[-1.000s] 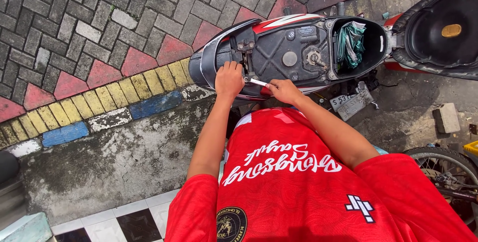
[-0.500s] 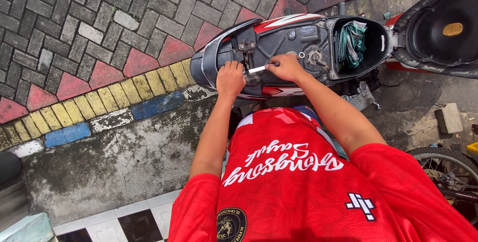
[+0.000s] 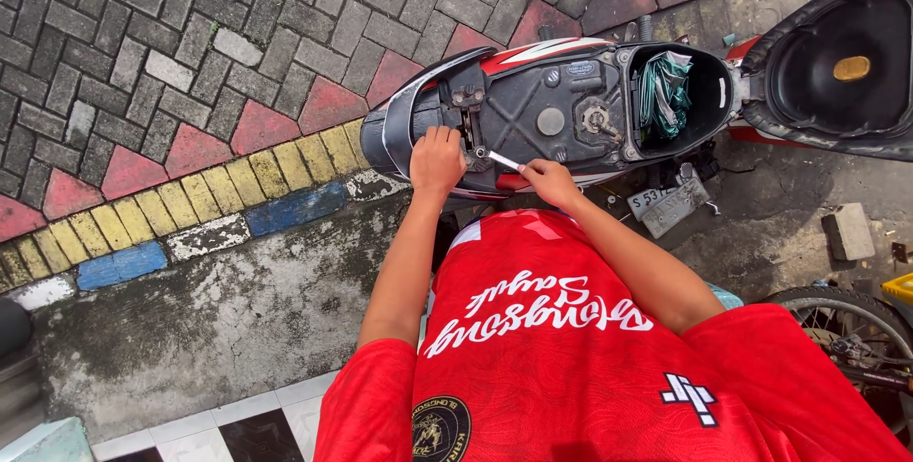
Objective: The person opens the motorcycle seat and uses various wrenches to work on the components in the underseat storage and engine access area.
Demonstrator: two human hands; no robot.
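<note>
Landmark: yellow brick line (image 3: 238,186) across ground. Above it, grey paving (image 3: 190,34) with red bricks mixed in. Along same line, blue bricks (image 3: 295,207) and white brick (image 3: 204,237). Below it, rough grey concrete (image 3: 228,319), stained. Lower still, black and white tiles (image 3: 238,429). Far right of line, grey stone block (image 3: 848,231) on ground, spoked wheel (image 3: 846,329) below block, small yellow thing (image 3: 899,287) at edge.

An outdoor roadside spot: grey and red interlocking paving bricks (image 3: 238,34), a yellow-and-blue painted kerb (image 3: 190,224), stained concrete ground (image 3: 219,329), and a parked scooter with its black seat raised (image 3: 590,110).
</note>
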